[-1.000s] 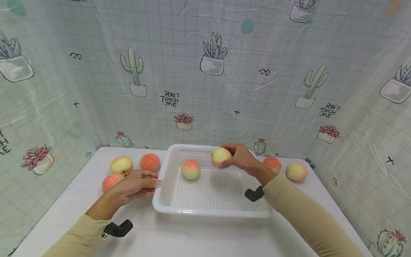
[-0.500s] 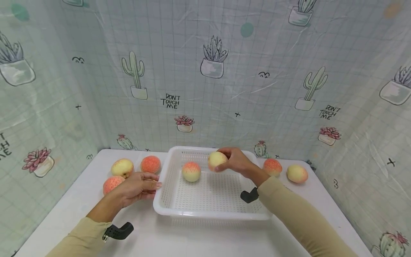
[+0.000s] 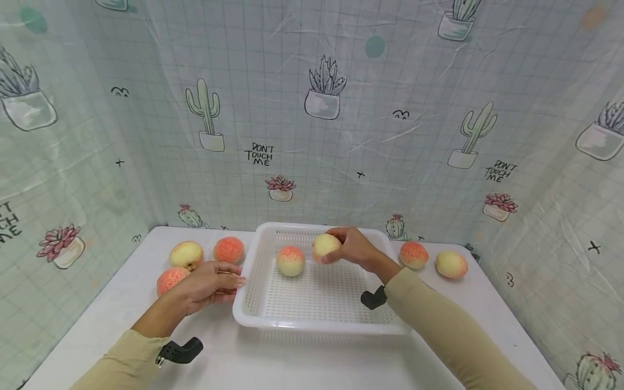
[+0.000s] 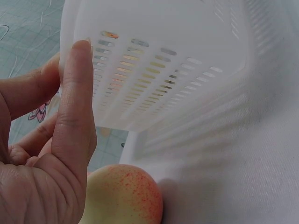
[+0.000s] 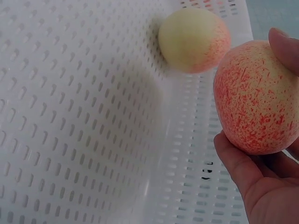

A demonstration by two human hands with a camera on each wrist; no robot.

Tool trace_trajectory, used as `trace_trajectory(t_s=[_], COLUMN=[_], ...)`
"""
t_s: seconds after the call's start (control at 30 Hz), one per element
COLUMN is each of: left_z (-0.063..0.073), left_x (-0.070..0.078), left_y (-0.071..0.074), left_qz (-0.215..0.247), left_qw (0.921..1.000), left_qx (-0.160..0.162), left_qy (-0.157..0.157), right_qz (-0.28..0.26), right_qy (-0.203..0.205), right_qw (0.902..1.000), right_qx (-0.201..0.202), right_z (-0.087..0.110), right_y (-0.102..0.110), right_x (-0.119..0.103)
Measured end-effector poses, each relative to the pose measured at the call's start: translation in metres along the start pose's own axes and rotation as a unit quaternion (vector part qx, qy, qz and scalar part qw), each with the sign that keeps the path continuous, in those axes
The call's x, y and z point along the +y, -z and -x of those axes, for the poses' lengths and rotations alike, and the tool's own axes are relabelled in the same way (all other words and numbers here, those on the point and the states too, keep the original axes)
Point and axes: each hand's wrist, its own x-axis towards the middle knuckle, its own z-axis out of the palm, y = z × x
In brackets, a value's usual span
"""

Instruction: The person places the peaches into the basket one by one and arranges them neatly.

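Note:
My right hand (image 3: 358, 250) holds a yellow and red peach (image 3: 325, 247) over the white plastic basket (image 3: 331, 326), thumb on one side and fingers on the other. In the right wrist view, the held peach (image 5: 257, 98) shows its red-speckled side. A second peach (image 3: 290, 261) rests in the basket at its left part, also visible as a pale peach (image 5: 194, 39) beyond the held one. My left hand (image 3: 207, 284) grips the basket's left rim. The left wrist view shows those fingers (image 4: 74, 102) against the slotted basket wall (image 4: 154, 60).
Left of the basket lie a yellow peach (image 3: 186, 254), a red peach (image 3: 228, 249) and another red one (image 3: 171, 279) partly behind my left hand. On the right are a red peach (image 3: 414, 254) and a yellow one (image 3: 451, 264). A patterned curtain (image 3: 292, 119) surrounds the white table (image 3: 292, 363).
My right hand has moved left and slightly lower with its peach, closer to the peach in the basket. The left hand stays at the rim. The head view has shifted slightly.

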Motion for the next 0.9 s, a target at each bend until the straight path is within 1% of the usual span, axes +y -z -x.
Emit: trace_trajectory(t_s=[0.2, 0.4, 0.57, 0.9], left_z=[-0.001, -0.001, -0.001, -0.001], left_x=[0.001, 0.0, -0.001, -0.002], left_y=[0.0, 0.0, 0.0, 0.001], left_qz=[0.0, 0.002, 0.001, 0.004], left_qw=[1.0, 1.0, 1.0, 0.9999], left_qx=[-0.001, -0.001, 0.001, -0.01], left_qy=[0.0, 0.0, 0.0, -0.004], right_qz=[0.012, 0.007, 0.018, 0.032], right_qy=[-0.009, -0.017, -0.02, -0.037], right_qw=[0.9999, 0.9998, 0.9996, 0.9988], right_qx=[0.005, 0.004, 0.005, 0.009], right_z=[-0.001, -0.004, -0.006, -0.009], right_y=[-0.003, -0.006, -0.009, -0.016], right_x=[0.002, 0.006, 0.009, 0.012])
